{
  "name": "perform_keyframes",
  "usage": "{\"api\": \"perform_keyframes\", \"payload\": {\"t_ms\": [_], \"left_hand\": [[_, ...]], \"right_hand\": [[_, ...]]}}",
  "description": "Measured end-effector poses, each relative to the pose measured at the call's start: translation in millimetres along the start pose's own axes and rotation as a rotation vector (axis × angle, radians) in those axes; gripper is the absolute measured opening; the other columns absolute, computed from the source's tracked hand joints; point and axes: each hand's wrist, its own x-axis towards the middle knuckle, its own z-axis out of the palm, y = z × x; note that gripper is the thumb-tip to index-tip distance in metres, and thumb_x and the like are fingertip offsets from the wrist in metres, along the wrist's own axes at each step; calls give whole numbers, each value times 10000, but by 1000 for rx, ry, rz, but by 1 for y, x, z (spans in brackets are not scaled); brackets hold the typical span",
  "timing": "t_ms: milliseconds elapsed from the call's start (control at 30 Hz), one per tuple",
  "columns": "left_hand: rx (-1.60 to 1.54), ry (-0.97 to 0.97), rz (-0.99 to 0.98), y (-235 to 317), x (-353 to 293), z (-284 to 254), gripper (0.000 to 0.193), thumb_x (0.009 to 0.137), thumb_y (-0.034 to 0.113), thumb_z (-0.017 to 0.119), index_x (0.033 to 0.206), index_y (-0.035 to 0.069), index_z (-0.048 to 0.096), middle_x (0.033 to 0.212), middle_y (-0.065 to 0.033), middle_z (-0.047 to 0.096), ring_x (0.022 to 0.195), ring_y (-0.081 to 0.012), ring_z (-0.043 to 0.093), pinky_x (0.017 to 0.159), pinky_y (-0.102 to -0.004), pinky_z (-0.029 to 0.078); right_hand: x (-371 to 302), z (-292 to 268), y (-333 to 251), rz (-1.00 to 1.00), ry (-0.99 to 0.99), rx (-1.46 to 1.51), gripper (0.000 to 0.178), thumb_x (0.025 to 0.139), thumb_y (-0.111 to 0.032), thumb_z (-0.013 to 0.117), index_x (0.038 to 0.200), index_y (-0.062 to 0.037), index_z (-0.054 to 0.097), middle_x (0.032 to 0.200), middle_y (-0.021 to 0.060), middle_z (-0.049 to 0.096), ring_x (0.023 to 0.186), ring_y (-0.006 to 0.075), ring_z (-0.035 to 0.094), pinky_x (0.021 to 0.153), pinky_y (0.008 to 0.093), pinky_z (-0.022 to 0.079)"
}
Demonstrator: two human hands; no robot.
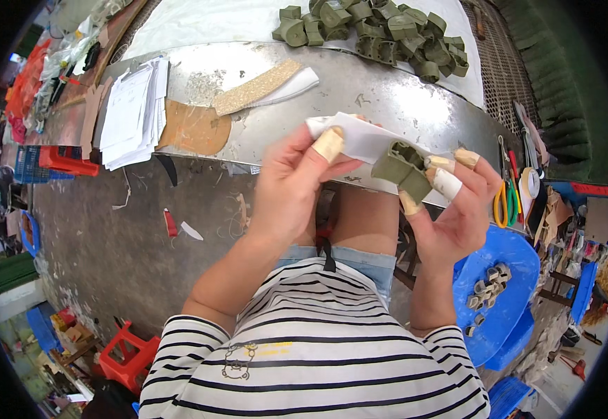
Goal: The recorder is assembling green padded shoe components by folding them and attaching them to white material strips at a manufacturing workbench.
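My left hand (297, 185) pinches a white strip of fabric (363, 137) between a taped thumb and the fingers. My right hand (457, 202), with tape on several fingertips, grips a small olive-green folded piece (403, 170) that sits against the strip's right end. Both hands are raised in front of the edge of a metal worktable (388, 94). A heap of similar olive-green pieces (374, 31) lies at the table's far side on a white sheet.
A stack of white papers (133, 112), a brown cut-out (196, 128) and a tan strip (256, 86) lie on the table's left. Scissors with yellow-green handles (505, 202) and a tape roll (529, 183) are at right. A blue stool (503, 293) holds small green pieces. A red stool (126, 356) stands on the floor.
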Motion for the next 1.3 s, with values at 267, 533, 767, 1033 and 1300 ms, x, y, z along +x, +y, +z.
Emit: {"api": "perform_keyframes", "payload": {"t_ms": [267,533,767,1033,1300], "left_hand": [[147,44,157,4,-9,16,265,937,76,505,1150,-66,575,1086,-121,641,994,-142,600,865,-265,494],[297,44,447,-7,-6,24,236,850,-39,589,1085,-62,597,1065,-147,648,950,-167,622,819,-257,507],[918,-42,979,-5,12,9,176,682,14,707,850,28,657,981,-79,655,936,-314,607,830,-370,513],[771,-96,772,-2,3,12,326,737,89,724,1044,22,637,1064,-121,634,1048,-304,574,870,-382,488],[0,-222,-176,1,5,-4,386,858,82,601,1202,-63,506,1125,-129,600,1015,-175,593,874,-308,492]], "right_hand": [[8,-5,-11,2,-80,-82,386,461,-75,749,831,-76,640,829,55,550,843,286,483,745,379,435],[6,6,-9,41,4,-25,398,468,-75,755,832,-53,598,805,76,536,813,291,485,730,383,437],[6,10,-8,126,30,56,380,472,-70,738,794,-48,536,813,92,543,791,296,505,719,380,441],[8,14,-4,84,52,133,382,488,-68,756,818,-39,566,771,85,549,761,283,514,700,373,447],[-2,12,1,108,19,221,608,594,-145,815,1126,3,559,1027,126,592,942,283,570,768,361,483]]}}
